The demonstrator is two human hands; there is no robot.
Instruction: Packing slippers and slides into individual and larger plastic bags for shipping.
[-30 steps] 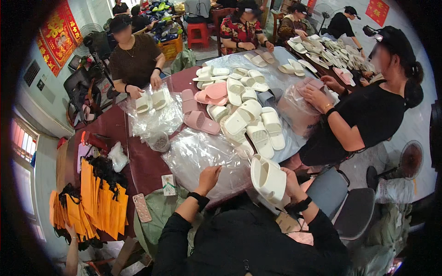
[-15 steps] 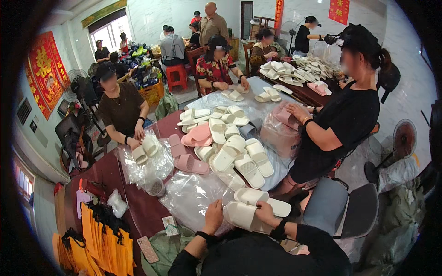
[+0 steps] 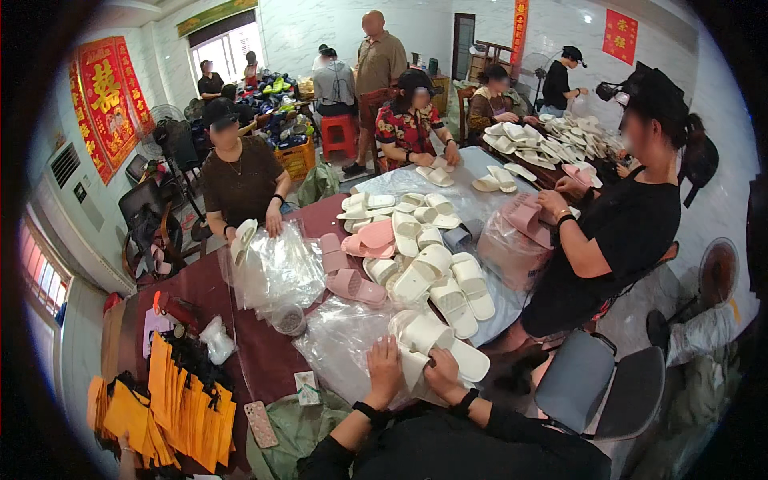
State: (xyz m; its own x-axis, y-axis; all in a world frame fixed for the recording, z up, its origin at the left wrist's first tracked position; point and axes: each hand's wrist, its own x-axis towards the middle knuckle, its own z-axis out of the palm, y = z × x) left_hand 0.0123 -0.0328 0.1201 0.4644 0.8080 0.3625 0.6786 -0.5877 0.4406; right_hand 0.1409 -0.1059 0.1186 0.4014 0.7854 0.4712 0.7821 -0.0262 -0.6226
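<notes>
The right hand (image 3: 442, 373) is curled around the near side of a pair of white slippers (image 3: 470, 360), grasping it. The left hand (image 3: 386, 370) lies just beside the pair with its fingers extended, over the edge of a clear plastic bag (image 3: 336, 340); whether it pinches the film, I cannot tell. The white slippers sit at the near edge of the table (image 3: 268, 352), in front of the person, partly over the plastic.

To the left of the plastic stand a round clear container (image 3: 289, 321) and a small white-and-green box (image 3: 307, 389). A phone in a pink case (image 3: 260, 424) lies near the box, beside green sheeting (image 3: 298, 432). Further left is a stack of orange strips (image 3: 192, 400) with black ends.

Beyond the hands, a heap of white slippers (image 3: 422, 270) spreads over the table, with a coral pair (image 3: 371, 239) among them and a mauve slipper (image 3: 354, 287) at its left side. Across the table, a co-worker in a brown top (image 3: 240, 180) holds a white slipper above plastic bags. At the right, a co-worker in black (image 3: 632, 216) has both hands at dusty-pink slippers (image 3: 528, 220) on a clear bag.
</notes>
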